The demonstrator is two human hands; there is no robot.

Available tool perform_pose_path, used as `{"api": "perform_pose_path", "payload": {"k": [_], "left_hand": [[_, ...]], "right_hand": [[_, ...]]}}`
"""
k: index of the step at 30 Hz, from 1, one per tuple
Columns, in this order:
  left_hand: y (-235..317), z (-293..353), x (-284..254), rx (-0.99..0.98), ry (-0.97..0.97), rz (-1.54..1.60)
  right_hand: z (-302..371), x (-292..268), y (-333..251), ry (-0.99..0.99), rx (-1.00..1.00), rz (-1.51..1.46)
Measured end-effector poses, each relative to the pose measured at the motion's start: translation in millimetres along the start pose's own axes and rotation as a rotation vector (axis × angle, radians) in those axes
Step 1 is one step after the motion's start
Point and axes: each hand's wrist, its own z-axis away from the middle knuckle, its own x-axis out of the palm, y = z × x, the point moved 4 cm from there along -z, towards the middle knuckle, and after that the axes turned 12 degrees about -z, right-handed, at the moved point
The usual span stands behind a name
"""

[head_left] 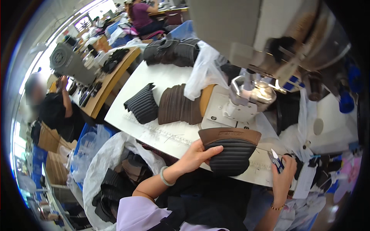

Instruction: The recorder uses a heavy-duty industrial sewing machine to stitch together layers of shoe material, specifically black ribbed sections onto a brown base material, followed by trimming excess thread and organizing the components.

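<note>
My left hand (195,157) grips a black ribbed, padded piece (230,156) by its left side, with the thumb on top. A smooth brown band runs along the upper edge of this piece. It is held up in front of the sewing machine (246,98), over the front edge of the white table (131,90). At the right, my right hand (284,178) is closed around small thread snips (276,161) with dark blue handles, blades pointing up and away. The snips are apart from the ribbed piece.
Brown pieces (179,106) and black ribbed pieces (142,104) lie in stacks left of the machine. Behind them are a larger dark bundle (171,52) and a clear plastic bag (206,69). A white sack (96,169) of pieces stands at left; a co-worker (54,107) sits beyond.
</note>
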Motion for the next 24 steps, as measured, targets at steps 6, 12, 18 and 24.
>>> {"api": "perform_pose_path", "payload": {"k": [6,12,18,24], "left_hand": [[58.4,35.0,-140.1,0.414,0.713,0.118],[60.9,32.5,-279.2,0.303,1.014,-0.213],[47.4,25.1,-320.8,-0.069,1.362,-1.043],[62.8,55.5,-296.2,-0.099,1.622,-1.085]], "right_hand": [[-6.3,0.1,-22.9,0.016,-0.168,-0.113],[-23.6,11.6,-48.5,-0.056,-0.288,-0.262],[-50.0,-0.4,-49.1,0.033,-0.332,-0.182],[-88.7,-8.2,-40.6,0.092,-0.244,-0.213]]}}
